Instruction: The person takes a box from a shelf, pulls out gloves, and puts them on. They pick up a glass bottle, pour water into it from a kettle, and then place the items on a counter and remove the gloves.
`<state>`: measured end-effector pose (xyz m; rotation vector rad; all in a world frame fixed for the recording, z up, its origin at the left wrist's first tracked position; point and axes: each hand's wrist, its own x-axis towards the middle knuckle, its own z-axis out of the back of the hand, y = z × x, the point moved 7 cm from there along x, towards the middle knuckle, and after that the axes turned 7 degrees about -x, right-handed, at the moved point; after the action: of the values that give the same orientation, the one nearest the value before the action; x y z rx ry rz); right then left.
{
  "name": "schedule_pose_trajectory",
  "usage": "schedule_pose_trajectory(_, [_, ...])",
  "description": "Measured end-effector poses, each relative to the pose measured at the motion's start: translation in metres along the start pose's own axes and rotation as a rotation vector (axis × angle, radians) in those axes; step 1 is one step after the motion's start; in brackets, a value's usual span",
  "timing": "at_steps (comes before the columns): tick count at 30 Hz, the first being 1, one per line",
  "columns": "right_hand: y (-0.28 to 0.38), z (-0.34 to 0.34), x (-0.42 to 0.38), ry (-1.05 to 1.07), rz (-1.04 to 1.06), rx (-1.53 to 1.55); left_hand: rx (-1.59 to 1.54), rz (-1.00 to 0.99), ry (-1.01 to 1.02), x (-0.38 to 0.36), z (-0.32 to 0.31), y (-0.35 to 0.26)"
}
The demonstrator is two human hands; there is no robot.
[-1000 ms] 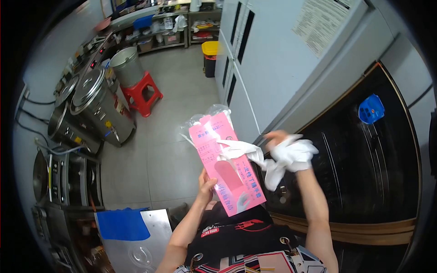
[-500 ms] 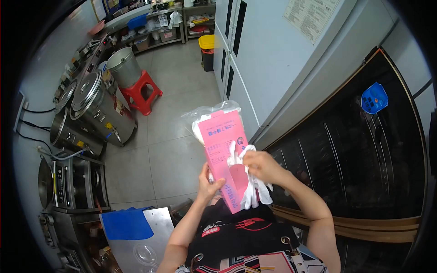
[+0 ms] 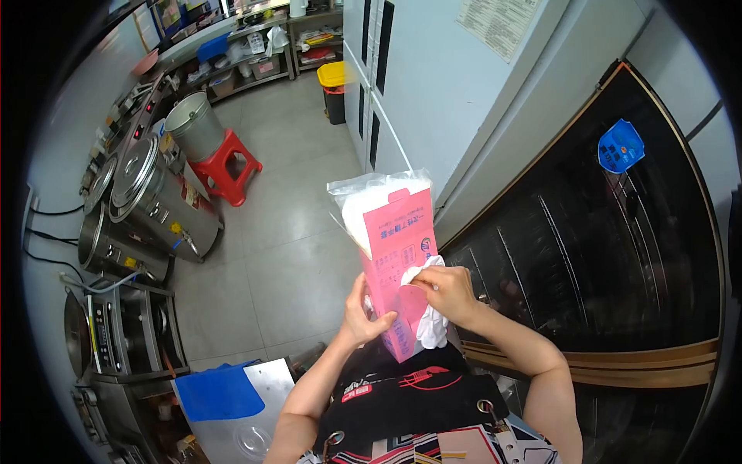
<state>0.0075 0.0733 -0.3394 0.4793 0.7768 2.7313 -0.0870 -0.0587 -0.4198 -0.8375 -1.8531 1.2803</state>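
My left hand [image 3: 365,317] grips the lower left edge of a tall pink glove box [image 3: 398,247] wrapped at the top in clear plastic [image 3: 363,193]. My right hand [image 3: 447,294] presses a bunch of white disposable gloves [image 3: 427,313] against the opening in the front of the box. Part of the gloves hangs below my fingers. I hold the box upright in front of my chest, over the grey tiled floor.
To the right stands a dark glass-fronted cabinet [image 3: 603,263] with a blue tag [image 3: 620,147]. A white refrigerator [image 3: 433,85] lies ahead. On the left are large steel pots [image 3: 147,193], a red stool [image 3: 224,162] bearing a metal bucket, and a blue-covered steel counter [image 3: 224,394].
My right hand, which held the white gloves out to the right of the box, has come back to the box opening and pushes the gloves in. The box now stands more upright.
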Motion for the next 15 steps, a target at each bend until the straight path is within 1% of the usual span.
schedule_pose_trajectory(2, [0.010,0.009,-0.007,-0.103,0.055,-0.180,-0.063,-0.045,-0.034,0.001,-0.001,-0.005])
schedule_pose_trajectory(3, [0.011,0.014,-0.008,-0.110,0.050,-0.182,-0.063,-0.046,-0.026,0.002,-0.001,-0.005])
schedule_pose_trajectory(5, [0.014,0.004,-0.017,0.251,0.168,-0.329,0.006,-0.011,0.025,0.003,-0.003,-0.003])
schedule_pose_trajectory(6, [0.014,0.010,-0.020,0.239,0.156,-0.333,0.006,-0.012,0.043,0.004,-0.006,-0.002])
schedule_pose_trajectory(8, [0.007,0.001,-0.038,0.559,0.050,-0.213,-0.087,0.093,0.066,0.006,-0.014,0.007])
schedule_pose_trajectory(9, [-0.006,-0.004,-0.044,0.619,0.016,-0.040,-0.089,0.099,0.098,0.008,-0.018,0.010])
schedule_pose_trajectory(10, [-0.017,-0.003,-0.046,0.597,-0.011,-0.042,-0.095,0.112,0.136,0.010,-0.022,0.014])
schedule_pose_trajectory(12, [-0.026,-0.011,-0.056,0.817,-0.318,0.507,-0.109,0.122,0.207,0.015,-0.031,0.018])
schedule_pose_trajectory(13, [-0.020,-0.003,-0.054,0.781,-0.217,0.404,-0.120,0.124,0.243,0.019,-0.037,0.018])
schedule_pose_trajectory(14, [-0.016,0.000,-0.059,0.751,-0.236,0.398,-0.132,0.125,0.281,0.022,-0.041,0.018])
schedule_pose_trajectory(15, [-0.015,0.012,-0.059,0.565,-0.222,0.341,-0.137,0.124,0.315,0.028,-0.047,0.021])
